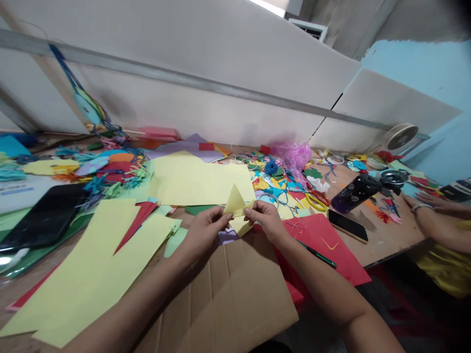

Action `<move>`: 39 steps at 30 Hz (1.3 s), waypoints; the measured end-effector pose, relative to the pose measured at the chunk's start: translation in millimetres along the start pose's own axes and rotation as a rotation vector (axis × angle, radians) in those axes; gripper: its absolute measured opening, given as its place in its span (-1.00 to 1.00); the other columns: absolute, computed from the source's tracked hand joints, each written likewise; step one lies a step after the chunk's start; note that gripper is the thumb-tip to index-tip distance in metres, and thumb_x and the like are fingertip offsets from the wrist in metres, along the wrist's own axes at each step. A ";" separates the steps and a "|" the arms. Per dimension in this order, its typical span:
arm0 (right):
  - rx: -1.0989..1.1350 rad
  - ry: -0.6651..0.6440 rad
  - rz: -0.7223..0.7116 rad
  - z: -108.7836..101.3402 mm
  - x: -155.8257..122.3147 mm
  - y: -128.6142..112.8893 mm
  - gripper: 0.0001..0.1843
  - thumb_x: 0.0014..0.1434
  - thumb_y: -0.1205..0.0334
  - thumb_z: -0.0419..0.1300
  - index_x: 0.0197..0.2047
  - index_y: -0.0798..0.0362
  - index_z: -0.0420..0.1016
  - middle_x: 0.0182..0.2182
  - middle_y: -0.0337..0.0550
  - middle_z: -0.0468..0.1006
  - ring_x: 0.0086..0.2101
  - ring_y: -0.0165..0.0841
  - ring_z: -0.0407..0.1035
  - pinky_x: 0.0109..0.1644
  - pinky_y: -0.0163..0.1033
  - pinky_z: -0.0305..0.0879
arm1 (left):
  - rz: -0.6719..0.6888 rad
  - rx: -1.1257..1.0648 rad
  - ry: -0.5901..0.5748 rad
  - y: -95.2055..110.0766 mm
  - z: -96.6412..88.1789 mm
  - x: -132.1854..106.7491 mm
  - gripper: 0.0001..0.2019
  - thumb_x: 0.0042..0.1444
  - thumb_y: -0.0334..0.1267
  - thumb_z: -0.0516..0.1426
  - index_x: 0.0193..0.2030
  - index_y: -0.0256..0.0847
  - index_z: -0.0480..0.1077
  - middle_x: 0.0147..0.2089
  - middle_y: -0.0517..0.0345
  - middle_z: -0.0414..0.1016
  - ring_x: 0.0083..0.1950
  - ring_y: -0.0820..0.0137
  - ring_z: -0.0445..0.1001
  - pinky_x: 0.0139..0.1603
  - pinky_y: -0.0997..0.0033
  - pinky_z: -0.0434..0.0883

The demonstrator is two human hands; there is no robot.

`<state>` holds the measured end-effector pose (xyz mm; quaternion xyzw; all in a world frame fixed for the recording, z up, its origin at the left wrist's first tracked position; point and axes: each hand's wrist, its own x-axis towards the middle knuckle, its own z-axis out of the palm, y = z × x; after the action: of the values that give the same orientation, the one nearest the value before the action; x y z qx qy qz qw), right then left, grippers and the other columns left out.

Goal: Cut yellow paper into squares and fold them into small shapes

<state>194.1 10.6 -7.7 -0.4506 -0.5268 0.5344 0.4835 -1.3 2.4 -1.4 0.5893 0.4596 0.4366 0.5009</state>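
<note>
Left hand (pixel 204 234), right hand (pixel 266 220): narrow fingertip pinch on pale yellow paper triangle (pixel 234 201), held up between them above cardboard sheet (pixel 235 294) (both hands needed, limp paper would flop). Red card (pixel 324 245) right of grip.

Bright, fairly even light; source looks overhead, hard to tell from this view. Blown-out patch (pixel 268 4) at top edge. Glare on plastic sheet (pixel 11 260), lower left. Soft shadows on cardboard (pixel 228 294). Strong wide-angle bow in metal rail (pixel 184 78); corners darken. Folded paper (pixel 234 201) reads sharp, no obvious motion blur.
</note>
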 end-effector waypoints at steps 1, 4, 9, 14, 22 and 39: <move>0.007 0.017 -0.018 -0.9 0.4 -1.9 -0.61 0.00 -0.08 0.43 -0.50 0.05 0.46 -0.55 -0.24 0.52 -0.54 -0.44 0.32 -0.42 -0.31 0.29 | -0.002 0.007 0.008 0.5 -0.7 0.2 -0.67 0.01 0.04 0.23 -0.53 -0.18 0.38 -0.53 0.18 0.39 -0.46 0.37 0.31 -0.42 0.38 0.25; 0.034 0.039 -0.063 -1.7 0.5 -7.4 -0.63 -0.05 -0.05 0.46 -0.36 0.03 0.50 -0.49 -0.30 0.50 -0.48 -0.44 0.35 -0.36 -0.33 0.31 | -0.016 0.059 0.014 0.0 -1.2 0.2 -0.68 0.01 0.03 0.21 -0.53 -0.18 0.37 -0.54 0.21 0.38 -0.46 0.38 0.30 -0.44 0.41 0.22; -0.006 -0.075 0.109 0.7 -2.4 -6.0 -0.58 -0.15 -0.02 0.50 -0.36 0.04 0.48 -0.51 -0.30 0.50 -0.53 -0.40 0.36 -0.47 -0.32 0.27 | -0.036 0.128 -0.117 -6.6 0.6 0.3 -0.66 0.03 0.06 0.20 -0.47 -0.21 0.40 -0.52 0.26 0.35 -0.48 0.43 0.27 -0.46 0.46 0.18; 0.034 0.066 0.062 -2.9 0.5 -1.1 -0.62 -0.15 0.01 0.50 -0.46 0.06 0.46 -0.58 -0.29 0.49 -0.55 -0.43 0.33 -0.44 -0.33 0.26 | -0.024 0.005 -0.108 -3.0 -3.7 1.2 -0.58 0.12 0.15 0.15 -0.33 -0.22 0.49 -0.38 0.10 0.52 -0.32 0.33 0.43 -0.30 0.37 0.35; 0.127 0.093 0.079 -1.0 0.7 -3.6 -0.60 -0.20 0.02 0.53 -0.48 0.07 0.46 -0.56 -0.27 0.53 -0.55 -0.44 0.34 -0.41 -0.31 0.27 | -0.025 -0.053 -0.109 2.4 -4.2 1.3 -0.64 0.02 0.08 0.25 -0.28 -0.20 0.52 -0.31 0.06 0.58 -0.24 0.27 0.48 -0.19 0.31 0.41; 0.082 0.080 0.094 3.2 -3.9 -4.6 -0.61 -0.19 0.01 0.53 -0.45 0.06 0.49 -0.59 -0.28 0.50 -0.56 -0.42 0.34 -0.47 -0.32 0.29 | -0.034 0.010 -0.052 1.1 -5.1 -1.0 -0.73 0.06 -0.01 0.18 -0.44 -0.18 0.45 -0.41 0.11 0.50 -0.33 0.32 0.42 -0.29 0.36 0.34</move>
<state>191.6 6.2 -3.1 -0.4759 -0.4628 0.5593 0.4966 -6.4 2.3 0.2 0.5949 0.4585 0.4105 0.5170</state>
